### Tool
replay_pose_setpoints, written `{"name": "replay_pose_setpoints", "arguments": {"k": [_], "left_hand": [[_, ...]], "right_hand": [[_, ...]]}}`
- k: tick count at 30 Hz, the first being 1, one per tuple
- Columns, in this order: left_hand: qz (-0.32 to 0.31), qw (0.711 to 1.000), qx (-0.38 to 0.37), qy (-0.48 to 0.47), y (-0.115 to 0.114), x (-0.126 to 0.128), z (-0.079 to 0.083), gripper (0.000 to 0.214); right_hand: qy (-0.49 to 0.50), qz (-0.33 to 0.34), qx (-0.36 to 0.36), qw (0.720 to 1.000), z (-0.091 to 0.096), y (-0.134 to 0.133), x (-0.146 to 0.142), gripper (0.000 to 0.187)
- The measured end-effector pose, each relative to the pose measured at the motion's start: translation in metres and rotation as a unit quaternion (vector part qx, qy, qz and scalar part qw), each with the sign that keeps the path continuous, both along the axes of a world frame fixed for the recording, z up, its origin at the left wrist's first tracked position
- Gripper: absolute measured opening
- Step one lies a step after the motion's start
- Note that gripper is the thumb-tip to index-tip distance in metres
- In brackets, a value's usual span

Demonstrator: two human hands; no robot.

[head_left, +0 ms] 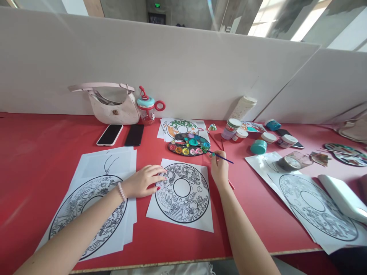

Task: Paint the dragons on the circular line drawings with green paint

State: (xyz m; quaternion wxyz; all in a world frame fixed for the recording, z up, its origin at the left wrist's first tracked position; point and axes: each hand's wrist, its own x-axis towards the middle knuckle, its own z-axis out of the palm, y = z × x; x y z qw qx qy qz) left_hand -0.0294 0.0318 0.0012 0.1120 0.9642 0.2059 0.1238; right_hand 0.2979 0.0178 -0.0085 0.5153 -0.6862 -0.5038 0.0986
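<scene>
Dabbing, mid-frame, is best kept light: paintbrush [225,158] pinched in right hand [220,170] at paint palette [180,136], colouring sheet [182,188] touched by empty left hand [146,180].

The drawing sheet [182,188] is of matt paper. The palette paint [193,142] looks glossy, the red tabletop [172,246] smooth with soft shine, the drinking cup [147,113] like plastic.

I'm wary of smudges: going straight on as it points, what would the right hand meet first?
Most likely the paint palette, just ahead of the right hand; its paintbrush already reaches the palette's edge in the picture, though contact is unclear.
</scene>
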Motion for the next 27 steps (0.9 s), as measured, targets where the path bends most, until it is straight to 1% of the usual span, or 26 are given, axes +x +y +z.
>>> {"name": "replay_pose_setpoints", "arguments": {"k": [7,12,15,20,22,25,27], "left_hand": [[0.033,0.999,0.005,0.026,0.000,0.000,-0.001,0.047],[0.038,0.999,0.004,0.020,0.000,0.000,0.000,0.043],[0.039,0.999,0.012,0.019,0.001,0.000,-0.001,0.042],[0.040,0.998,0.015,0.045,0.002,0.001,0.000,0.053],[0.052,0.998,0.011,0.037,0.001,0.002,0.001,0.050],[0.069,0.998,0.007,0.010,0.001,0.002,0.001,0.040],[0.069,0.998,0.005,0.001,0.001,0.002,0.001,0.037]], "right_hand": [[0.006,0.001,0.007,1.000,0.001,0.000,-0.001,0.016],[0.018,-0.011,0.017,1.000,0.003,-0.001,-0.003,0.014],[0.026,-0.029,0.037,0.999,0.006,-0.004,-0.005,0.015],[0.038,-0.030,0.069,0.996,0.010,-0.010,-0.009,0.012],[0.048,-0.027,0.077,0.995,0.010,-0.011,-0.010,0.012],[0.070,-0.032,0.087,0.993,0.010,-0.011,-0.011,0.012],[0.085,-0.033,0.090,0.992,0.010,-0.011,-0.011,0.013]]}}
